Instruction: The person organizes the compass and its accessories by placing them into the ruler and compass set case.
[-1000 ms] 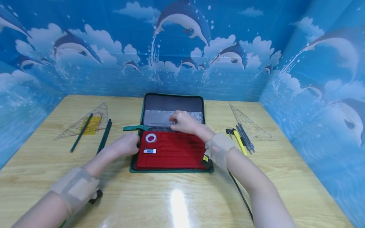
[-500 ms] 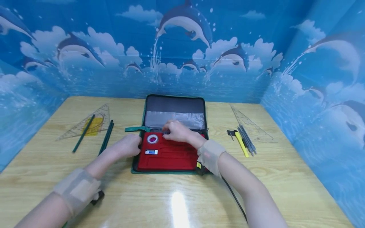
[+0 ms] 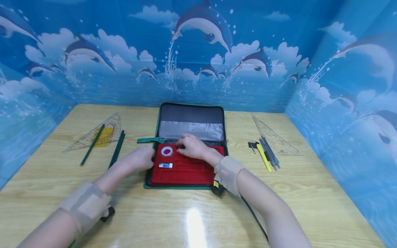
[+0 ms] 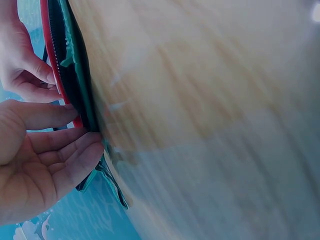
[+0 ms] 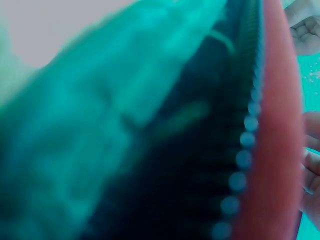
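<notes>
A zip case point(image 3: 192, 113) with a green edge lies unfolded mid-table, a red moulded tray point(image 3: 186, 177) in its near half. My left hand point(image 3: 141, 157) holds the case's left side; in the left wrist view that hand point(image 4: 45, 155) pinches the edge between thumb and fingers. Over the tray's upper part, my right hand point(image 3: 193, 146) has its fingertips curled together at the red surface. The small metallic thing at those fingertips is mostly hidden by the fingers. A round white disc point(image 3: 166, 151) with a magenta centre and a small blue-and-white block point(image 3: 165, 165) lie in the tray.
Left of the case are a clear set square point(image 3: 113, 120), a yellow piece point(image 3: 103, 137) and dark green pencils point(image 3: 117, 150). To the right lie a yellow-handled cutter point(image 3: 263, 156), grey pens point(image 3: 270, 151) and another set square point(image 3: 276, 137). A green strap point(image 3: 147, 140) sticks out leftward.
My right hand has moved from the clear pocket in the lid down and left to the top of the red tray, bringing the small metallic thing along. The left hand keeps its hold on the case.
</notes>
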Demonstrator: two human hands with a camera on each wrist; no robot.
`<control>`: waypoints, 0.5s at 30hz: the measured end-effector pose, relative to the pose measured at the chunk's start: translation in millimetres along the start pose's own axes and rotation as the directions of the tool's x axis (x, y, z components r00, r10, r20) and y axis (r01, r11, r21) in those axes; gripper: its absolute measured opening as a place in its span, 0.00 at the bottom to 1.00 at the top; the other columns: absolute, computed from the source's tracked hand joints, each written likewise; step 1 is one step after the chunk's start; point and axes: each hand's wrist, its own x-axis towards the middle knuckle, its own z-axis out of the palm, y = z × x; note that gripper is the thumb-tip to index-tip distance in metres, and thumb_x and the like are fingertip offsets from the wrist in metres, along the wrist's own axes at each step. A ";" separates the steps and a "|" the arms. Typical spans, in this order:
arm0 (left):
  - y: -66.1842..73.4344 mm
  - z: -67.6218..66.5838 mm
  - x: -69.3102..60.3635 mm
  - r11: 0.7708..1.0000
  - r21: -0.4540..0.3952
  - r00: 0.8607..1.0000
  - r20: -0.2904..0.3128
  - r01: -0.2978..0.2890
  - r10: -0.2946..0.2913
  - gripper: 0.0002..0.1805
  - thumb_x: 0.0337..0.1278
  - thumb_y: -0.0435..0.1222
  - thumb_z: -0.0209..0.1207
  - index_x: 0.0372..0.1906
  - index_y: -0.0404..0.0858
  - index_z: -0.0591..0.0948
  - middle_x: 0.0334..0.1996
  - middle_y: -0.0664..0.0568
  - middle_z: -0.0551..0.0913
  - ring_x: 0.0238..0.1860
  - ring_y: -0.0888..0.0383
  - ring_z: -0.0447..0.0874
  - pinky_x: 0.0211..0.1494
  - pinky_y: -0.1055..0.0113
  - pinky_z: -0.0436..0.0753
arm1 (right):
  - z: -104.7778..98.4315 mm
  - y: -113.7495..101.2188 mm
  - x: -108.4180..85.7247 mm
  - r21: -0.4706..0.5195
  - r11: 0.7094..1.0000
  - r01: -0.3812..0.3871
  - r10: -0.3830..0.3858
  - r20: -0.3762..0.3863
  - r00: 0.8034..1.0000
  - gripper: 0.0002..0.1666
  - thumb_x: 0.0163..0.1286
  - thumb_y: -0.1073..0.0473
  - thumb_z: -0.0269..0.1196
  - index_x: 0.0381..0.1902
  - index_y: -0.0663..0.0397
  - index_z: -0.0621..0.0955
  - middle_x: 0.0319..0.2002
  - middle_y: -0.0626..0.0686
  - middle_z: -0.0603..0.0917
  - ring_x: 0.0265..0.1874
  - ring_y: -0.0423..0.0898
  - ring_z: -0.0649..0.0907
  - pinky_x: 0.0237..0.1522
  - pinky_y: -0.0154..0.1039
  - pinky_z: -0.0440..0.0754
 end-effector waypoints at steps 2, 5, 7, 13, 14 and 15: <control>0.2 0.2 -0.1 1.000 -0.005 1.000 0.007 0.008 -0.008 0.06 0.51 0.24 0.57 0.34 0.32 0.81 0.28 0.48 0.81 0.25 0.57 0.74 0.29 0.67 0.74 | 0.8 0.6 -0.2 0.005 1.000 0.003 -0.003 -0.006 1.000 0.14 0.65 0.58 0.61 0.47 0.56 0.82 0.37 0.52 0.76 0.34 0.43 0.74 0.35 0.35 0.73; -0.1 0.5 0.1 1.000 -0.012 1.000 0.009 0.013 -0.013 0.06 0.51 0.24 0.57 0.34 0.32 0.81 0.28 0.49 0.81 0.25 0.57 0.74 0.29 0.67 0.75 | 1.1 1.4 0.0 0.013 1.000 0.004 -0.004 -0.007 1.000 0.14 0.65 0.58 0.61 0.47 0.56 0.82 0.36 0.52 0.75 0.33 0.43 0.73 0.34 0.34 0.73; -0.2 0.6 0.3 1.000 -0.011 1.000 0.008 0.013 -0.013 0.06 0.51 0.24 0.57 0.34 0.32 0.81 0.28 0.49 0.80 0.25 0.57 0.74 0.29 0.67 0.75 | 0.7 2.0 0.4 0.016 1.000 0.010 -0.010 -0.007 1.000 0.15 0.65 0.58 0.62 0.47 0.57 0.82 0.35 0.52 0.75 0.33 0.43 0.73 0.34 0.34 0.72; 0.1 0.0 0.3 1.000 0.011 1.000 -0.003 0.001 -0.001 0.05 0.51 0.24 0.57 0.32 0.32 0.81 0.26 0.49 0.80 0.25 0.57 0.73 0.28 0.67 0.74 | -0.6 4.3 -0.1 0.016 1.000 0.027 -0.027 -0.004 1.000 0.16 0.64 0.57 0.62 0.48 0.57 0.82 0.35 0.52 0.75 0.32 0.43 0.72 0.33 0.34 0.72; 0.2 -0.1 0.3 1.000 0.013 1.000 -0.004 0.000 0.000 0.04 0.51 0.24 0.57 0.32 0.32 0.81 0.26 0.49 0.80 0.24 0.57 0.73 0.28 0.67 0.74 | -0.8 4.7 -0.4 0.014 1.000 0.028 -0.028 -0.002 1.000 0.16 0.64 0.57 0.62 0.48 0.56 0.82 0.35 0.52 0.75 0.32 0.43 0.72 0.34 0.34 0.72; 0.3 -0.4 0.2 1.000 0.010 1.000 -0.003 0.000 0.000 0.04 0.51 0.24 0.57 0.32 0.32 0.81 0.26 0.49 0.80 0.25 0.57 0.73 0.29 0.67 0.74 | -1.2 5.0 -0.8 0.015 0.999 0.028 -0.028 0.000 1.000 0.16 0.64 0.57 0.62 0.48 0.56 0.82 0.36 0.51 0.75 0.32 0.43 0.73 0.34 0.34 0.72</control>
